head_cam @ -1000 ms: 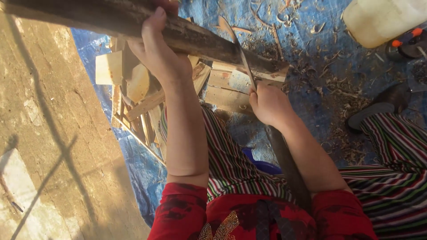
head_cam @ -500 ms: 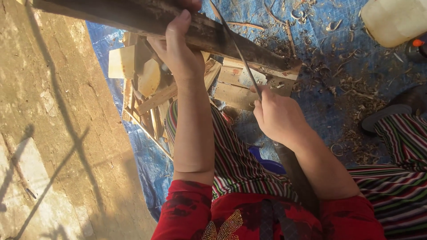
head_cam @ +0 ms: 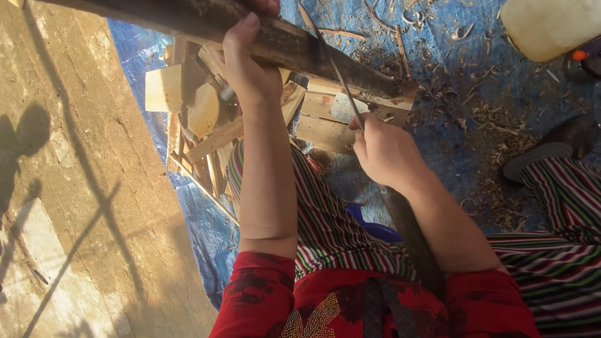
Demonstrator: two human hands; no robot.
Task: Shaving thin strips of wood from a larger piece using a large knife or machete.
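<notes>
The left hand (head_cam: 247, 69) is clamped over a dark, rough wooden pole (head_cam: 294, 47), probably to keep it steady. Below this hand lies a pile of pale flat wood offcuts (head_cam: 206, 125). To the right, the right hand (head_cam: 385, 150) is closed around a thin metal blade (head_cam: 338, 72) set against the pole (its long handle runs back toward the body). Curly shavings (head_cam: 494, 131) cover the blue tarp (head_cam: 451, 156) beyond.

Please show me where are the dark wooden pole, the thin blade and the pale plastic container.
dark wooden pole (head_cam: 294, 47), head view, middle of its shaft
thin blade (head_cam: 338, 74), head view, mid-length
pale plastic container (head_cam: 551, 25), head view, its side wall
</notes>
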